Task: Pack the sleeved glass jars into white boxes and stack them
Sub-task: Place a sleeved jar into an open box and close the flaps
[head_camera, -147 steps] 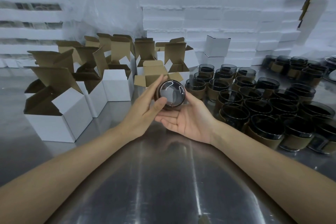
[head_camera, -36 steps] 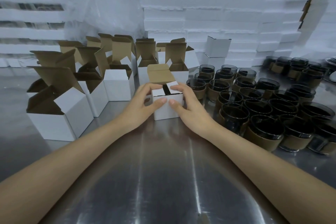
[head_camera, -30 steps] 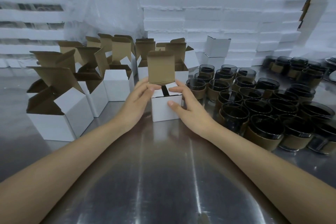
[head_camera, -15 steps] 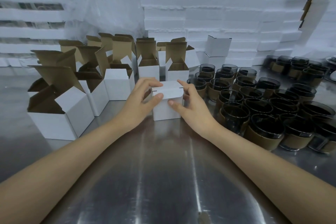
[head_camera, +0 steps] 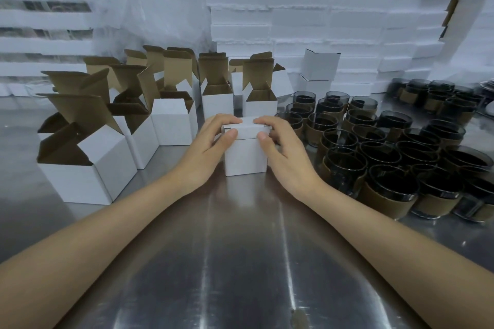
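Steel surface is gleaming nearest the camera, with both bare forearms reaching out across it. Beyond them the left hand and right hand are gripping a closed white box that is standing upright on the surface. The hands are curling their fingers over its top flap from either side, thumbs pressing on its front edge. Sleeved glass jars are crowding just beside the right hand, upright and packed close together. Open white boxes are standing to the left and behind, brown flaps raised. Farther back, two closed boxes are sitting one on the other. Stacked white slabs and clear plastic sheeting are walling off the rear.
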`<state>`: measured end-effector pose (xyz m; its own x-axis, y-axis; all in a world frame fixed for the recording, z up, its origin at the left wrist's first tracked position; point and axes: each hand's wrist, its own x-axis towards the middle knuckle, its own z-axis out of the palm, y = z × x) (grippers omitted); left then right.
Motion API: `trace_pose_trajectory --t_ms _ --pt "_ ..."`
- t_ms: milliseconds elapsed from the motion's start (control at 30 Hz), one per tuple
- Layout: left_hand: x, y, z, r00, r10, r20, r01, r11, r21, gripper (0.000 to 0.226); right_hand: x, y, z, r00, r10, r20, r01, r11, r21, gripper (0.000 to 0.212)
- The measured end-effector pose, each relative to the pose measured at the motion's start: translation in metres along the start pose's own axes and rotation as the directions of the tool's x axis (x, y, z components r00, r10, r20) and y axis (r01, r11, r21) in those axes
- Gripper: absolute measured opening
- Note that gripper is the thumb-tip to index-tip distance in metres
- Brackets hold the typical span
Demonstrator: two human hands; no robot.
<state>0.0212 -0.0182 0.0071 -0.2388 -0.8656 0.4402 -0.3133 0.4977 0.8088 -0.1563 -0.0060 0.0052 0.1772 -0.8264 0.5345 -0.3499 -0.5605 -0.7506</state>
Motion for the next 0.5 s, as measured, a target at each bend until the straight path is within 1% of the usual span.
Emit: trace_pose_trajectory --t_ms 100,200,267,333,367,500 --pt "0.0037 -0.0072 -0.0005 1.0 -0.008 -0.021 0.009 1.0 0.02 0.016 0.0011 -0.0006 -0.0005 0.999 -0.009 -0.032 0.006 0.996 -0.092 0.028" --pt "0.0043 -0.0078 -0.0014 1.0 -0.018 -0.018 0.019 0.997 0.071 0.022 0.002 0.0005 -0.001 0.999 0.013 -0.032 -0.017 0.992 -0.124 0.029" --pt "0.0033 -0.0073 -0.003 0.999 0.034 -0.006 -0.032 0.989 0.143 0.023 0.0027 0.0012 -0.0008 1.0 0.011 -0.021 -0.013 0.992 -0.122 0.029" --pt "0.0025 -0.0082 -0.0043 0.996 0.089 -0.003 -0.086 0.972 0.221 0.02 0.0033 0.0027 0.0 1.0 -0.011 -0.014 0.009 0.991 -0.137 0.028" --pt "0.0023 -0.0083 -0.0051 0.995 0.096 -0.007 -0.091 0.965 0.245 0.019 0.0037 0.0035 0.0004 1.0 -0.026 -0.009 0.024 0.988 -0.155 0.029" --pt "0.0031 -0.0037 -0.0067 0.995 0.101 -0.017 -0.092 0.953 0.289 0.033 0.0061 0.0052 -0.0012 0.994 -0.103 0.026 0.106 0.951 -0.29 0.03"
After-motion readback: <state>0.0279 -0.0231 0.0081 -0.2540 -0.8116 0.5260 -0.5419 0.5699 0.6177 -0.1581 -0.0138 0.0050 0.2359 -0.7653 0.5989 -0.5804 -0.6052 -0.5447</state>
